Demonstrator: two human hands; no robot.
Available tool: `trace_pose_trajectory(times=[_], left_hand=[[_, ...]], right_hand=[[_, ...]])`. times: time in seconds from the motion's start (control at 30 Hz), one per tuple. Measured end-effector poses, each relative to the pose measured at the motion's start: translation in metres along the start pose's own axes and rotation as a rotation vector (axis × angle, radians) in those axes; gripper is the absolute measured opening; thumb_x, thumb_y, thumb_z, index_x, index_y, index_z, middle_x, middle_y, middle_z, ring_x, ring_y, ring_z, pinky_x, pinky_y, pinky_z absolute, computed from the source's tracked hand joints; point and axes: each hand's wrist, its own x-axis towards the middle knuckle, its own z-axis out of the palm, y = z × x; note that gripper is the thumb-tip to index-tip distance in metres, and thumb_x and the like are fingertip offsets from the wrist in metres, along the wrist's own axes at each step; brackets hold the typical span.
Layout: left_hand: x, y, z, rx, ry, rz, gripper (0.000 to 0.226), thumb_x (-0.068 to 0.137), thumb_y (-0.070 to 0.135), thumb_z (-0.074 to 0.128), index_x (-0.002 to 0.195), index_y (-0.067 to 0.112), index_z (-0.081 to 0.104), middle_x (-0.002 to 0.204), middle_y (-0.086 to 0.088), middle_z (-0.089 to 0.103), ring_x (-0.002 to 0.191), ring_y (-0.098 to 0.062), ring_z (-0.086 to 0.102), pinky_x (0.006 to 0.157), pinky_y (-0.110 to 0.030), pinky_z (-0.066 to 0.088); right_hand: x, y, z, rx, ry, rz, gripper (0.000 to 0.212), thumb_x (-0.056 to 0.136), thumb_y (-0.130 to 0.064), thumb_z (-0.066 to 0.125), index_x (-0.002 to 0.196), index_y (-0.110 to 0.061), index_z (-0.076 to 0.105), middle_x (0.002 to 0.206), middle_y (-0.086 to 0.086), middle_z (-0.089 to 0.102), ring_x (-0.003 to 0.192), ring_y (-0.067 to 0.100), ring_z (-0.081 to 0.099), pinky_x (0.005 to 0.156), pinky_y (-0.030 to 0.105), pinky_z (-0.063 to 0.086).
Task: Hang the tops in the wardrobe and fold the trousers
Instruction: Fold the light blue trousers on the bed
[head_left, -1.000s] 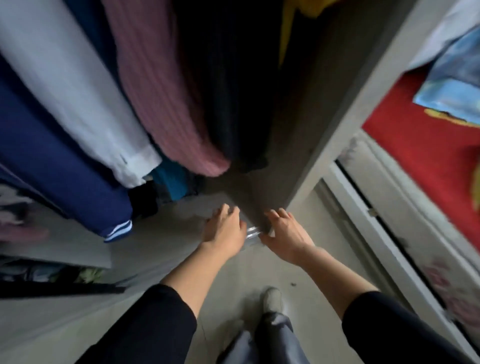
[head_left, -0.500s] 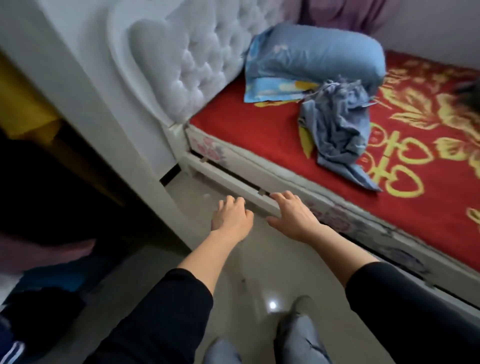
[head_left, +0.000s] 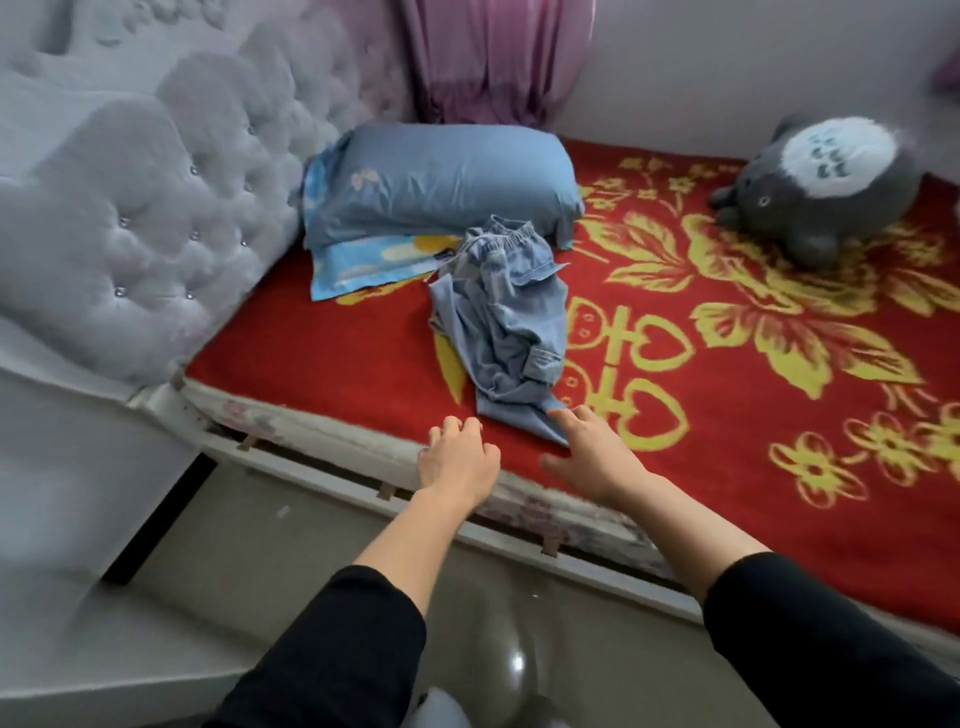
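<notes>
A crumpled pair of light blue trousers (head_left: 503, 317) with an elastic waistband lies on the red and yellow bed cover (head_left: 727, 395), its waistband against a blue pillow. Both my hands reach out over the bed's near edge. My left hand (head_left: 457, 460) hovers with loosely curled fingers and holds nothing, just left of the trousers' near end. My right hand (head_left: 592, 452) is open with fingers spread, its fingertips at the near corner of the trousers; I cannot tell whether they touch. The wardrobe is out of view.
A blue pillow (head_left: 441, 182) lies at the head of the bed by the grey tufted headboard (head_left: 156, 218). A grey plush toy (head_left: 826, 182) sits at the far right. A pink curtain (head_left: 493, 57) hangs behind. The white bed frame rail (head_left: 332, 478) borders the glossy floor.
My view has swung from the wardrobe's hanging clothes to the bed. Both empty hands have moved from near the floor by the wardrobe to the bed edge beside the trousers.
</notes>
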Motion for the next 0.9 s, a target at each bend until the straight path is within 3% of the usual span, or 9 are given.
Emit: trace_pose_trajectory(times=[0.4,0.63,0.9], left_hand=[[0.217,0.026,-0.012,0.022,-0.097,-0.029,0.034,0.095,0.03,0.037,0.125,0.016,0.047,0.133,-0.008,0.043,0.123,-0.029,0.039,0.097,-0.041,0.037],[0.388,0.03,-0.008,-0.073,-0.168,-0.051,0.043,0.096,0.029,0.037,0.137,0.017,0.036,0.138,-0.009,0.04,0.128,-0.028,0.036,0.097,-0.042,0.039],[0.543,0.042,0.014,-0.303,0.018,-0.082,0.067,0.094,0.039,0.046,0.149,0.021,0.012,0.145,-0.018,0.034,0.129,-0.035,0.039,0.098,-0.044,0.037]], right_hand=[[0.201,0.044,-0.038,0.008,-0.055,0.098,0.059,0.088,-0.03,0.056,0.142,-0.016,0.036,0.132,0.01,0.044,0.122,0.031,0.043,0.1,0.036,0.037],[0.363,0.066,-0.047,-0.002,-0.138,0.164,0.06,0.093,-0.03,0.052,0.146,-0.014,0.029,0.141,0.008,0.038,0.129,0.028,0.039,0.1,0.037,0.04],[0.501,0.105,-0.037,-0.1,-0.002,0.082,0.055,0.092,-0.028,0.052,0.142,-0.014,0.034,0.138,0.007,0.041,0.125,0.028,0.039,0.1,0.037,0.037]])
